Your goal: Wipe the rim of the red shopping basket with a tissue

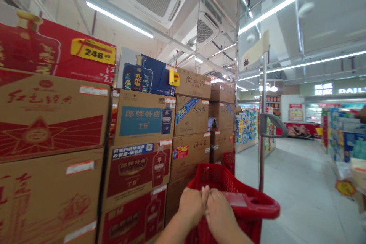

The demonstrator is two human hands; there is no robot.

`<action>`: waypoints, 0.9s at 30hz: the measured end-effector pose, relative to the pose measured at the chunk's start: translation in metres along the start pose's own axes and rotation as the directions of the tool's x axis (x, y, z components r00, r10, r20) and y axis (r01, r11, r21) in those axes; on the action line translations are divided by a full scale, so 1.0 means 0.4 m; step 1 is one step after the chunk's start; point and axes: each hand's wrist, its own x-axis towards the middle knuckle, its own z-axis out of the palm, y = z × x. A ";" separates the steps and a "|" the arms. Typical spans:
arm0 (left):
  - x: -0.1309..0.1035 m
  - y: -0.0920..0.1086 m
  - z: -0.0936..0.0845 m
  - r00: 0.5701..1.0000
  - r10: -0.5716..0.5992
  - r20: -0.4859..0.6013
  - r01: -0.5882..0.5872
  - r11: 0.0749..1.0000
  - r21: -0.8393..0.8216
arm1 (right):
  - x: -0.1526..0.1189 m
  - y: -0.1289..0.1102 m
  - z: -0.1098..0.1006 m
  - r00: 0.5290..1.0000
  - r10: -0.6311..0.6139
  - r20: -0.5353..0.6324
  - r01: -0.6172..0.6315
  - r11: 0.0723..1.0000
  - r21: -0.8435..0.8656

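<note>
Side by side and touching, my left hand (192, 203) and my right hand (217, 206) are at the near edge of a red shopping cart (248, 197). The fingers of both hands are closed over the left part of its handle, with the knuckles up and the fingertips mostly hidden. A paler panel lies on the handle just to the right of my right hand. Beyond the hands, the cart's basket shows its perforated red wall.
Stacked cartons (140, 118) rise close on the left, some with yellow price tags. A mirrored column (247, 84) and a metal pole (263, 152) stand just past the cart. A tiled aisle (303, 175) runs along the right, with shelves beyond.
</note>
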 end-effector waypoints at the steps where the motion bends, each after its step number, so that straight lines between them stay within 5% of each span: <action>1: -0.006 0.000 0.011 0.999 0.011 -0.046 -0.012 1.000 -0.021 | 0.012 0.002 -0.022 0.999 0.023 0.038 -0.024 0.999 0.031; 3: -0.020 -0.008 0.035 0.987 0.058 -0.153 -0.063 0.998 -0.027 | 0.029 0.015 -0.068 0.987 0.098 0.129 -0.105 0.993 0.047; 6: -0.037 -0.019 0.059 0.950 0.105 -0.293 -0.105 0.994 0.016 | 0.017 0.040 -0.098 0.974 0.208 0.088 -0.203 0.977 -0.065; 9: -0.041 -0.018 0.061 0.923 0.123 -0.365 -0.114 0.992 0.046 | -0.034 0.046 -0.088 0.996 0.088 -0.036 -0.090 0.992 -0.086; 12: -0.035 -0.019 0.061 0.921 0.135 -0.365 -0.118 0.991 0.068 | -0.061 0.035 -0.093 0.999 0.022 -0.047 -0.027 0.995 -0.099; 17: -0.026 -0.027 0.067 0.922 0.157 -0.355 -0.143 0.987 0.066 | -0.005 0.026 -0.121 0.976 0.165 0.143 -0.140 0.975 -0.171; 24: -0.026 -0.033 0.060 0.919 0.147 -0.365 -0.138 0.989 0.051 | -0.036 0.025 -0.042 0.993 0.054 -0.103 -0.076 0.970 -0.229; 27: -0.029 -0.030 0.059 0.916 0.135 -0.378 -0.131 0.991 0.036 | -0.017 0.035 -0.070 0.992 0.109 0.061 -0.091 0.966 -0.244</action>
